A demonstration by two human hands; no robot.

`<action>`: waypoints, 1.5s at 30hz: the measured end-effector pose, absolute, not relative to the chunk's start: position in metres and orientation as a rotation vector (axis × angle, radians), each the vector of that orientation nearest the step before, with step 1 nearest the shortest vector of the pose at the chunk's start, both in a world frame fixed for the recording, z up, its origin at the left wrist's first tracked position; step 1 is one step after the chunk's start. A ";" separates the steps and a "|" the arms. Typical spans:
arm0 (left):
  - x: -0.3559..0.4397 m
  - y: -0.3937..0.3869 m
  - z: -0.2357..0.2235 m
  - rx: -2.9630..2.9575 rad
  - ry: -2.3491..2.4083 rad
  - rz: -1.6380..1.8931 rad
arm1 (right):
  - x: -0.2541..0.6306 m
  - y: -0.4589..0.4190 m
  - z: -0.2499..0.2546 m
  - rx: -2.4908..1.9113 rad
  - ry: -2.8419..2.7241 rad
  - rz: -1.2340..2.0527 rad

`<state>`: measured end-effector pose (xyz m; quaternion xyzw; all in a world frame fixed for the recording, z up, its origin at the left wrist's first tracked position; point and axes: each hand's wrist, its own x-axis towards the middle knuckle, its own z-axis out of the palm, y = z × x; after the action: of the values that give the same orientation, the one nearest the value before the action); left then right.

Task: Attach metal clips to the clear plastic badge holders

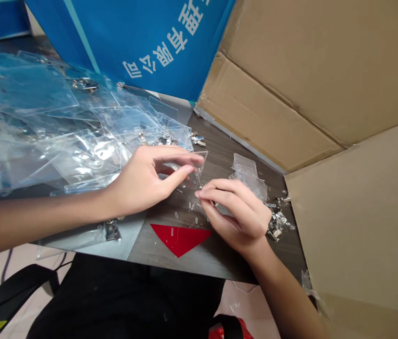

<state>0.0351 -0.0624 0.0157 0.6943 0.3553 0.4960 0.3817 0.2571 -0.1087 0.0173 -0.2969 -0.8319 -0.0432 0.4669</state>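
Between the thumb and fingers of my left hand (153,176) is a clear plastic badge holder (202,162), its near corner pointing right. My right hand (236,209) is closed in a pinch right beside the holder's lower edge; what lies between its fingertips is too small and hidden to make out. Under the hands, several tiny clear plastic bits (191,205) are scattered on the dark wood-grain table (220,254). To the left spreads a big heap of clear badge holders (79,150), many with metal clips (165,140).
Small clear plastic pieces (250,176) and a pile of metal clips (278,223) lie behind and right of my right hand. A red triangle (181,239) marks the table's front. Cardboard walls (357,212) stand on the right, a blue printed panel (142,37) at the back.
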 end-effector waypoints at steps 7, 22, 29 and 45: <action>0.035 -0.056 0.019 1.623 0.726 1.114 | 0.259 -0.106 0.017 -0.613 -2.053 0.021; 0.028 -0.044 0.010 1.283 0.403 0.844 | 0.262 -0.102 0.019 -0.690 -1.907 0.692; 0.028 -0.047 0.018 1.178 0.405 0.801 | 0.263 -0.093 0.019 -0.733 -1.692 0.879; 0.036 -0.056 0.013 1.488 0.608 0.919 | 0.257 -0.098 0.015 -1.000 -1.843 0.229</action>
<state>0.0364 -0.0561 0.0129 0.6420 0.2626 0.3965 0.6014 0.2574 -0.0978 0.0149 -0.4124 -0.7600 0.0943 0.4934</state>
